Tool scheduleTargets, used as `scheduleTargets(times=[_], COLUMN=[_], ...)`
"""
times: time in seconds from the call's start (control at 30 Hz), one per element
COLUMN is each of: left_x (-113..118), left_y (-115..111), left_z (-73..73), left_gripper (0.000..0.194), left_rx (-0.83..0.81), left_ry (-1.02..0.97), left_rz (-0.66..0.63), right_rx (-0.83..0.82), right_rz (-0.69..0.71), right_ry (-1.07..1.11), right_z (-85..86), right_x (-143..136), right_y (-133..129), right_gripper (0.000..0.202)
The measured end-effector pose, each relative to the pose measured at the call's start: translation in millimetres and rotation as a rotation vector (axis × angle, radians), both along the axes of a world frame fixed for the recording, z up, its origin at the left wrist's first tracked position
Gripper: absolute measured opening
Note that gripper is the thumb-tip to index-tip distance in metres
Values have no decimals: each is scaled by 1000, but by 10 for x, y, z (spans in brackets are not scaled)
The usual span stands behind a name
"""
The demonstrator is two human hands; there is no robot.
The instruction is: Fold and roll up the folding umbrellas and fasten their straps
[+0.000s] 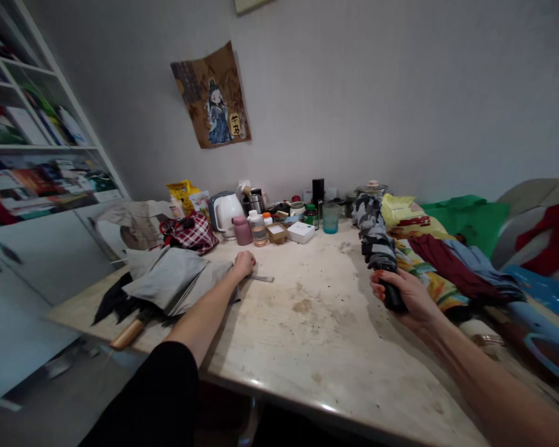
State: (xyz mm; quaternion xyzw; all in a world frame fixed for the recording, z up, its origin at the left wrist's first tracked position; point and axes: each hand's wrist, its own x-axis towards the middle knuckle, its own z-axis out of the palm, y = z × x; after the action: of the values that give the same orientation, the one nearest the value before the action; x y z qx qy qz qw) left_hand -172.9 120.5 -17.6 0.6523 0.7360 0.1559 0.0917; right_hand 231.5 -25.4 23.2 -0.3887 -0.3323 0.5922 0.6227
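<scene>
Black handle (393, 294), one camouflage umbrella (375, 233), two hands (245, 264) (414, 304)

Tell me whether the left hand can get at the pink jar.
Probably yes: the pink jar stands just beyond the left hand, with bare tabletop between them, though whether that hand already holds something is unclear.

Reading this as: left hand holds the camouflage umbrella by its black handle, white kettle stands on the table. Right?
Wrong hand: in the head view it's the right hand that holds the camouflage umbrella by its black handle. The white kettle does stand on the table.
</scene>
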Motion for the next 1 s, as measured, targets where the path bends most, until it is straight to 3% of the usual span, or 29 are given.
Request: scheduleTargets(times=[0.2, 0.3, 0.43, 0.53, 0.63, 0.73, 0.83, 1.0], left_x=[94, 253, 695, 1148, 1542, 1770, 1849, 1831], left_y=[-1, -37, -194, -378, -548, -651, -711, -815], left_z=[154, 286, 402, 395, 334, 280, 280, 353], left_gripper=[25, 24, 15, 9, 11, 11, 8, 24], left_rx=[47, 41, -3, -62, -118, -82, -8, 11], left_ry=[-297, -513, -761, -884, -936, -926, -917, -940], left_rz=[65, 28, -142, -296, -424, -494, -529, -562], right_rx=[8, 8, 19, 38, 57, 75, 84, 95], right_rz=[-6, -3, 2, 13, 29, 42, 48, 49], right_ry=[20, 35, 30, 11, -5, -2, -3, -46], right_z=[13, 27, 44, 34, 12, -4, -4, -15], right_x=[15, 15, -13, -25, -20, -11, -13, -23], right_y=[-15, -18, -24, -28, -29, -24, -19, -19], right_gripper=[41, 41, 41, 41, 42, 41, 41, 43])
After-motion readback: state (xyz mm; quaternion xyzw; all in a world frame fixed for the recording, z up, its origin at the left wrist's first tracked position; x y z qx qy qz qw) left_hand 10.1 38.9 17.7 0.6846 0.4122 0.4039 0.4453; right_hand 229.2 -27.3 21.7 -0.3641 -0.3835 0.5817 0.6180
